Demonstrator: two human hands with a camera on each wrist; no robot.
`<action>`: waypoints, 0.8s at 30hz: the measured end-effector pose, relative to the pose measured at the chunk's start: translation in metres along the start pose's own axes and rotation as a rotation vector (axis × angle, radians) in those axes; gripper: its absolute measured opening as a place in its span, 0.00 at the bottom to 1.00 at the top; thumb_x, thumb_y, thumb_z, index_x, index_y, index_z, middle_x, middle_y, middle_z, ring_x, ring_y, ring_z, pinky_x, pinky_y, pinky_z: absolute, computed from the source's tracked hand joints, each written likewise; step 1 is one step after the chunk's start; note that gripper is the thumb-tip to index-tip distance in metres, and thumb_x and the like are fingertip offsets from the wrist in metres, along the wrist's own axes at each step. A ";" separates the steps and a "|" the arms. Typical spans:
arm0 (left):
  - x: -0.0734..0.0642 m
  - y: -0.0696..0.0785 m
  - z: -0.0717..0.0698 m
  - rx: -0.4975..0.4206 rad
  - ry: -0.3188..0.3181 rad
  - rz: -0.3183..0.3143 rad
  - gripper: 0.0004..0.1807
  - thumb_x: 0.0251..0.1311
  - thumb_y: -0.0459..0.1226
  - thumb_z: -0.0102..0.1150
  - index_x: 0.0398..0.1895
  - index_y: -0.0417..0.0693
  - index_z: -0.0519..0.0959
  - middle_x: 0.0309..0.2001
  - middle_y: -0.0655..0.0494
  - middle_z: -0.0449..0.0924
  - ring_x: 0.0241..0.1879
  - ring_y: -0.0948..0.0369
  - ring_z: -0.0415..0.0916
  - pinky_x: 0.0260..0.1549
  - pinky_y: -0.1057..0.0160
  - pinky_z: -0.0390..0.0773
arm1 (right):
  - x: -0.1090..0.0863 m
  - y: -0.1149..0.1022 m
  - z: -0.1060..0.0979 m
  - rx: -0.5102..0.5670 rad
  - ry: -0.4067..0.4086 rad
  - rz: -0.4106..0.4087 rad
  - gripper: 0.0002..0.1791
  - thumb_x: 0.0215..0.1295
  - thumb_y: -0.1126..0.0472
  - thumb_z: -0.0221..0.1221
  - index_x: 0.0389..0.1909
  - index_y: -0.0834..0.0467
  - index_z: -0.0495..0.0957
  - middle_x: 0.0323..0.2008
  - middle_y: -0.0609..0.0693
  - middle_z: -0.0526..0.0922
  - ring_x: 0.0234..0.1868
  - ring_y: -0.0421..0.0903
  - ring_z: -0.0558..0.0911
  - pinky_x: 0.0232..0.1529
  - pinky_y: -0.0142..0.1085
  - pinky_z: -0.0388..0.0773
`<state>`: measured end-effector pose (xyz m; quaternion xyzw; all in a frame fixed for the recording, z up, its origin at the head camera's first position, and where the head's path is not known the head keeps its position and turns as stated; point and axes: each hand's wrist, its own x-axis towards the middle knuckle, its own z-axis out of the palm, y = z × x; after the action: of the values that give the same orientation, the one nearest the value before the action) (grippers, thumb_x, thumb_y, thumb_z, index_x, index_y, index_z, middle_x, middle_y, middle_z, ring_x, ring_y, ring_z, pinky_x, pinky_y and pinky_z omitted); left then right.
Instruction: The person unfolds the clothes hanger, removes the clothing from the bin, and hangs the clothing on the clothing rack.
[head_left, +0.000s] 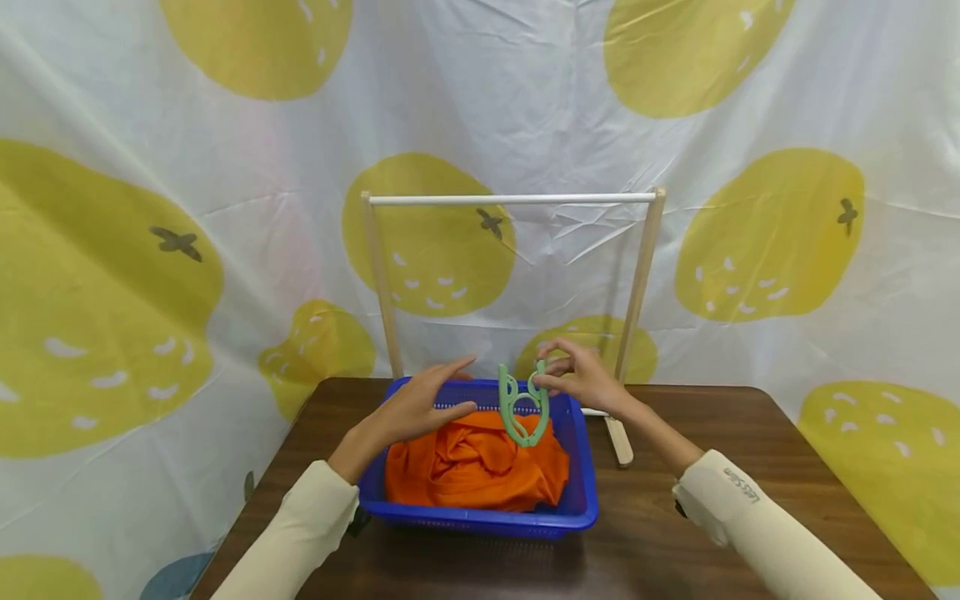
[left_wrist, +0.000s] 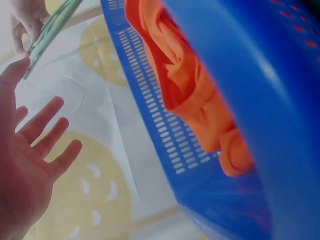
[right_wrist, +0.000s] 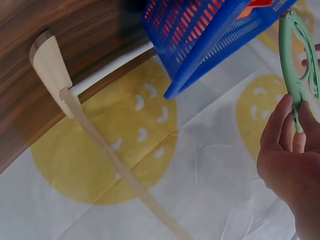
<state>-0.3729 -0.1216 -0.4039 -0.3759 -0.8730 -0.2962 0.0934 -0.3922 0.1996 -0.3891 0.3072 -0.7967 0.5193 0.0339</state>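
My right hand [head_left: 588,383] pinches one end of a green folding hanger [head_left: 504,396] between thumb and fingers. The hanger's two arms are folded up into a V, above the basket. My left hand [head_left: 416,408] is at the basket's left side, its fingers spread and holding nothing. In the left wrist view, the left thumb appears close to the hanger [left_wrist: 48,35]; whether they touch I cannot tell. Below both hands, a crumpled orange cloth [head_left: 480,475] lies in a blue plastic basket [head_left: 480,518].
Behind the basket stands a wooden rack with a white top bar [head_left: 510,199]. Its right wooden foot [head_left: 618,442] sits on the brown table [head_left: 697,500], right of the basket. A white curtain [head_left: 555,83] with yellow fruit prints hangs behind.
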 end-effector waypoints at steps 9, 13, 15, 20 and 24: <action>0.008 0.001 0.006 -0.128 0.007 0.042 0.43 0.71 0.46 0.66 0.83 0.61 0.55 0.55 0.51 0.86 0.61 0.51 0.80 0.64 0.43 0.73 | 0.010 -0.006 0.017 0.048 -0.035 -0.022 0.18 0.67 0.75 0.65 0.54 0.71 0.71 0.38 0.69 0.88 0.39 0.57 0.90 0.33 0.41 0.87; 0.008 0.002 0.006 -0.145 0.025 0.077 0.40 0.72 0.40 0.65 0.82 0.55 0.58 0.47 0.52 0.89 0.51 0.53 0.86 0.56 0.46 0.80 | 0.013 -0.008 0.024 0.073 -0.061 -0.035 0.17 0.68 0.75 0.64 0.54 0.71 0.71 0.39 0.71 0.87 0.40 0.60 0.89 0.34 0.42 0.87; 0.009 0.003 0.005 -0.151 0.032 0.093 0.37 0.72 0.38 0.64 0.80 0.53 0.61 0.44 0.53 0.90 0.47 0.55 0.87 0.51 0.47 0.82 | 0.013 -0.009 0.026 0.074 -0.056 -0.030 0.16 0.68 0.75 0.64 0.53 0.70 0.71 0.39 0.70 0.87 0.40 0.61 0.89 0.34 0.42 0.87; 0.012 0.004 0.007 -0.166 0.050 0.129 0.32 0.71 0.35 0.65 0.75 0.49 0.67 0.38 0.54 0.90 0.39 0.59 0.87 0.41 0.50 0.84 | 0.014 -0.009 0.030 0.065 -0.050 -0.030 0.16 0.68 0.75 0.64 0.53 0.71 0.71 0.39 0.68 0.87 0.39 0.61 0.89 0.35 0.41 0.87; 0.014 0.004 0.009 -0.182 0.048 0.130 0.30 0.70 0.35 0.66 0.73 0.48 0.69 0.35 0.56 0.89 0.34 0.60 0.86 0.34 0.55 0.81 | 0.015 -0.008 0.031 0.043 -0.056 -0.032 0.17 0.69 0.74 0.63 0.55 0.71 0.71 0.39 0.66 0.88 0.40 0.57 0.90 0.36 0.41 0.87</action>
<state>-0.3794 -0.1059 -0.4047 -0.4314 -0.8138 -0.3765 0.0990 -0.3919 0.1642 -0.3914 0.3351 -0.7811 0.5267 0.0133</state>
